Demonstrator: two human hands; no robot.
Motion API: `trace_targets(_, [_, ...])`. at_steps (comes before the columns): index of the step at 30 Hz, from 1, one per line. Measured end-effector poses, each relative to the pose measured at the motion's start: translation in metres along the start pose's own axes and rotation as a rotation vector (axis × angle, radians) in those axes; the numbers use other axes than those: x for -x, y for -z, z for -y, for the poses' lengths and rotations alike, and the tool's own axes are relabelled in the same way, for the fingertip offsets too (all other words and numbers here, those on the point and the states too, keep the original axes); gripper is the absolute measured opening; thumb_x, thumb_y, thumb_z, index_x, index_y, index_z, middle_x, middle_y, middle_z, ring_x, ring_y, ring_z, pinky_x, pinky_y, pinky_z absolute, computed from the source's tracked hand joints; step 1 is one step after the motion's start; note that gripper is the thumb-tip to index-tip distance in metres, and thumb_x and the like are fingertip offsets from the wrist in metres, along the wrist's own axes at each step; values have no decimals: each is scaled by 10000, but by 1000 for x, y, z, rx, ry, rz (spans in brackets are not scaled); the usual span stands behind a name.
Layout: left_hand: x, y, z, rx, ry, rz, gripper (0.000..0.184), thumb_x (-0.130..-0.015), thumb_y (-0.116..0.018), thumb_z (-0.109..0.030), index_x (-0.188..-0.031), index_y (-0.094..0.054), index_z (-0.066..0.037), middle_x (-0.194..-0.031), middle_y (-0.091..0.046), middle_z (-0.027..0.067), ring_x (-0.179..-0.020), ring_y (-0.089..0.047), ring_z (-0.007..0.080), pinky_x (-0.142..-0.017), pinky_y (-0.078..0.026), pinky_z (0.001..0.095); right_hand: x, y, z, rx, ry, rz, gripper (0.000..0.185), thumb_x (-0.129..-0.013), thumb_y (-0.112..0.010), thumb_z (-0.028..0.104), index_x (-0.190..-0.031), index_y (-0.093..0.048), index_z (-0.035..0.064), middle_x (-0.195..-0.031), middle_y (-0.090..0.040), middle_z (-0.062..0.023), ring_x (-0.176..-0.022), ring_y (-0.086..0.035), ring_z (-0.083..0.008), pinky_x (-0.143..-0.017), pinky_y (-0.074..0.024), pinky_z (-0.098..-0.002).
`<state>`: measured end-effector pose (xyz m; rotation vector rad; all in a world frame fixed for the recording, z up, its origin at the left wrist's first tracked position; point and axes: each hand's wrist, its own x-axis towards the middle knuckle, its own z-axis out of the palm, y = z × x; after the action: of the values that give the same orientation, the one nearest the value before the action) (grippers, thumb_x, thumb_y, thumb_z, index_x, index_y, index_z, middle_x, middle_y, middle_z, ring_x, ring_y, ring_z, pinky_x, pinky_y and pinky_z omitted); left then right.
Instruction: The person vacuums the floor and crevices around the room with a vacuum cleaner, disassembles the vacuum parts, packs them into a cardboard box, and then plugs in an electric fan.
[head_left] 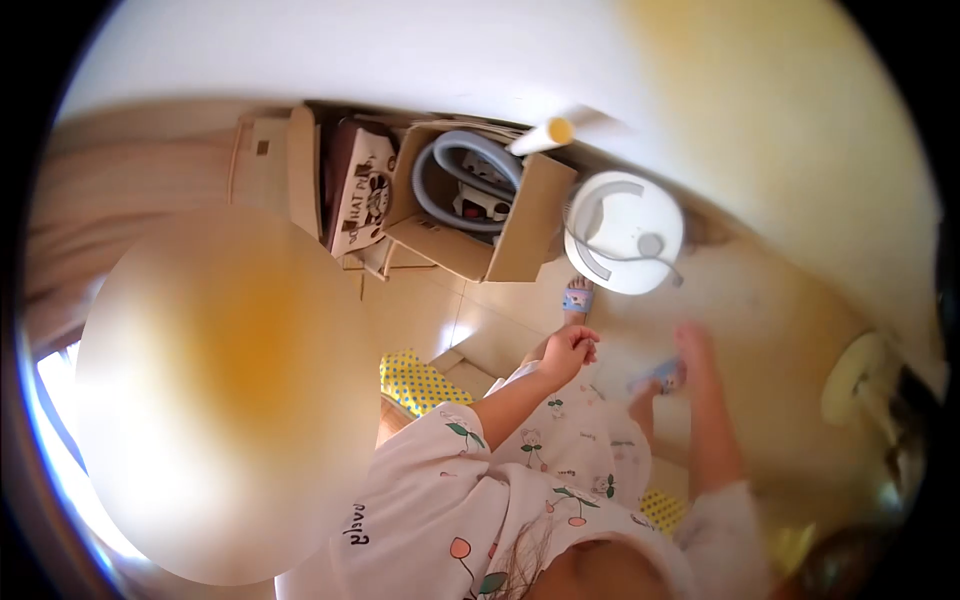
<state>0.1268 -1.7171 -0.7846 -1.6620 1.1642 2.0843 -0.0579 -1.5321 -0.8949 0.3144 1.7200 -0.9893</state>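
My left hand (571, 354) hangs in front of my printed white clothes (535, 440), its fingers curled in loosely and nothing visible in them. To its right, my right hand (694, 343) is lowered and smeared by motion, so its fingers cannot be made out. Neither hand touches anything that I can see. Ahead of both stands a white round tub (640, 215) with grey curved parts and a grey cord or tube across its top. Below it are my feet in slippers, one slipper (577, 299) plain to see and the other slipper (665, 378) blurred.
An open cardboard box (535, 220) by the wall holds a coiled grey hose (430, 190). Beside it are a printed bag (358, 195) and a pale tube (535, 138). Yellow dotted fabric (425, 380) lies near my left arm. A large blurred oval hides the left side.
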Motion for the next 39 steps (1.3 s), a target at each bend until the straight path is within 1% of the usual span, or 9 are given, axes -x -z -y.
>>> trace_targets(1, [5,0,0,24,-18,6,115,-856,-452,-31,-914,-549,-9,-734,-552,36,-642,-550,90,-570,-471,211,2,16,-17,247,67,31,169,-819,-556,254,-763,-564,96,-627,-509,19,-512,-442,-73,-443,-349,-203])
trace_targets(4, [21,16,-1,59,-57,11,114,-851,-466,-36,-910,-559,-4,-725,-557,41,-634,-552,93,-583,-479,216,43,44,-65,-147,54,31,169,-827,-556,239,-726,-551,104,-624,-512,25,-504,-444,-69,-445,-361,-208])
trace_targets(6, [32,39,-9,68,-78,7,114,-847,-473,-35,-906,-564,-2,-722,-562,46,-624,-553,97,-590,-483,223,102,48,-44,267,3,-38,159,-827,-563,253,-770,-558,105,-639,-519,22,-539,-481,-80,-460,-396,-215])
trace_targets(12, [61,167,-23,-80,-272,-178,124,-822,-484,-15,-912,-566,8,-694,-573,63,-607,-561,114,-577,-495,242,181,32,-84,-21,-341,-279,270,-818,-572,293,-987,-541,85,-852,-599,-41,-751,-594,-152,-560,-468,-296])
trace_targets(16, [105,260,-9,42,-284,-507,156,-828,-450,2,-914,-580,6,-665,-561,56,-582,-548,115,-547,-472,239,188,-28,-78,152,-248,-161,302,-791,-588,253,-1019,-542,61,-887,-602,-75,-763,-590,-168,-608,-482,-313])
trace_targets(20, [158,308,41,394,-246,-781,110,-836,-496,-22,-911,-554,35,-657,-537,62,-549,-516,122,-500,-447,227,138,-59,-75,639,181,69,288,-786,-578,197,-1023,-558,33,-833,-606,-65,-711,-574,-141,-568,-464,-266])
trace_targets(25, [194,352,128,573,-93,-897,84,-844,-481,-19,-891,-535,25,-645,-518,64,-506,-496,128,-444,-420,234,108,-113,-35,458,308,21,271,-796,-607,226,-978,-559,30,-828,-588,-28,-710,-543,-119,-567,-434,-243])
trace_targets(33, [141,452,158,773,-12,-823,63,-863,-468,-24,-902,-510,1,-656,-507,51,-540,-511,126,-472,-437,223,146,-276,62,399,271,41,509,-749,-672,269,-1120,-490,-27,-1009,-583,-133,-909,-562,-166,-794,-442,-261])
trace_targets(39, [178,545,123,799,-57,-973,76,-849,-477,-7,-910,-518,11,-650,-497,43,-542,-505,135,-472,-436,230,92,-565,160,59,285,452,810,-766,-655,309,-1322,-178,-35,-1309,-330,-219,-1202,-363,-235,-943,-351,-301])
